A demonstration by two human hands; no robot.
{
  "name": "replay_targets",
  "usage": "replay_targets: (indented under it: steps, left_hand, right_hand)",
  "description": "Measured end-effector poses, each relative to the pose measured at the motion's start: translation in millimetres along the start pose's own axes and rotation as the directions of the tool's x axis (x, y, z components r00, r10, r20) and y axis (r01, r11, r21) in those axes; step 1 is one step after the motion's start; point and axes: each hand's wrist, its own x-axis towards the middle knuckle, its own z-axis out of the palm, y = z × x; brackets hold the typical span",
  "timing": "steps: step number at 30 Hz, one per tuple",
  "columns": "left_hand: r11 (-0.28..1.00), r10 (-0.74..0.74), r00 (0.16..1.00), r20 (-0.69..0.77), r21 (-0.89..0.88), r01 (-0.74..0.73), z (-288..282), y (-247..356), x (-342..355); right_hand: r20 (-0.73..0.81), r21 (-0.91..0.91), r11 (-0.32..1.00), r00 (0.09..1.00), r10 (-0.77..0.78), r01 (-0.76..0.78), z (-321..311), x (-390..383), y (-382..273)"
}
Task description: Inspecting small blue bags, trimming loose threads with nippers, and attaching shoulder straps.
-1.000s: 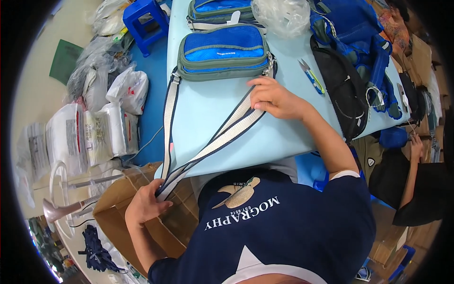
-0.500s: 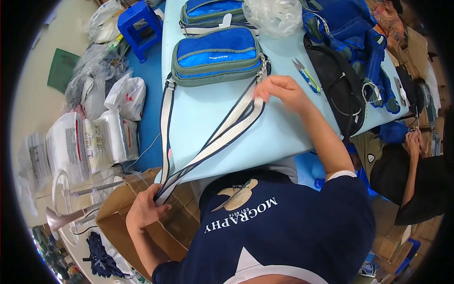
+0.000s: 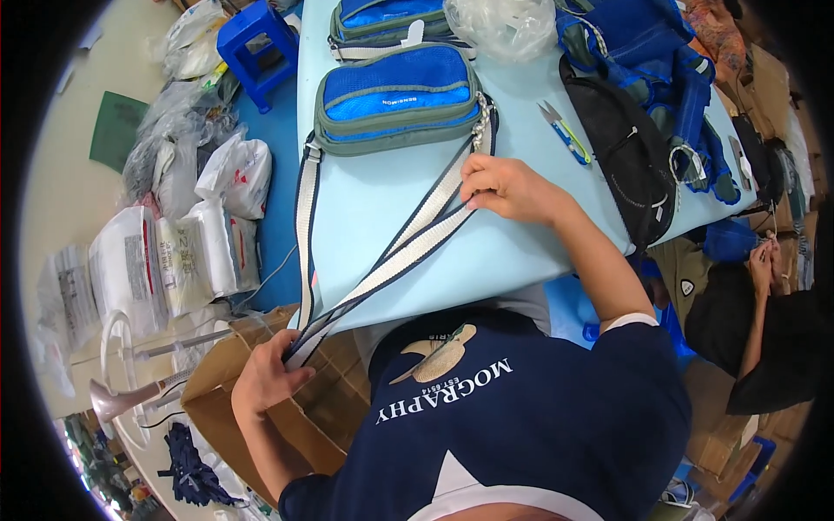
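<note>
A small blue bag with grey-green trim lies on the pale blue table, attached to a white webbing strap with dark edges. The strap runs from both ends of the bag toward me, over the table's near edge. Off that edge, my left hand is closed around the gathered strap. Closer to the bag's right end, my right hand pinches the strap between thumb and fingers. A silvery chain-like piece hangs at the bag's right corner.
Behind the bag is a second blue bag. Thread snips and a black bag lie to the right. A cardboard box stands below the near edge. At far right, a co-worker's hands are busy.
My right hand has shifted slightly down and left along the strap, and its fingers now pinch the webbing. The left hand keeps its hold nearly in place.
</note>
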Motion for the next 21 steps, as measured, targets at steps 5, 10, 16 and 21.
replay_targets:
  steps: [5,10,16,21]
  left_hand:
    - [0.998,0.049,0.999,-0.021,-0.026,-0.050,2,-6,-2]
    - [0.999,0.015,0.999,-0.035,-0.039,-0.016,2,-11,1]
    - [0.997,0.032,0.995,-0.093,-0.070,-0.039,-6,-2,9]
    - [0.949,0.249,0.921,-0.299,-0.114,-0.293,-13,25,29]
  right_hand:
    - [0.017,0.530,0.816,0.965,0.262,-0.231,1,6,26]
    - [-0.097,0.789,0.553,0.834,0.543,-0.268,-12,2,30]
    - [-0.292,0.458,0.792,0.774,0.562,-0.403,-25,4,27]
    - [-0.293,-0.009,0.761,0.729,0.619,-0.649,-34,24,22]
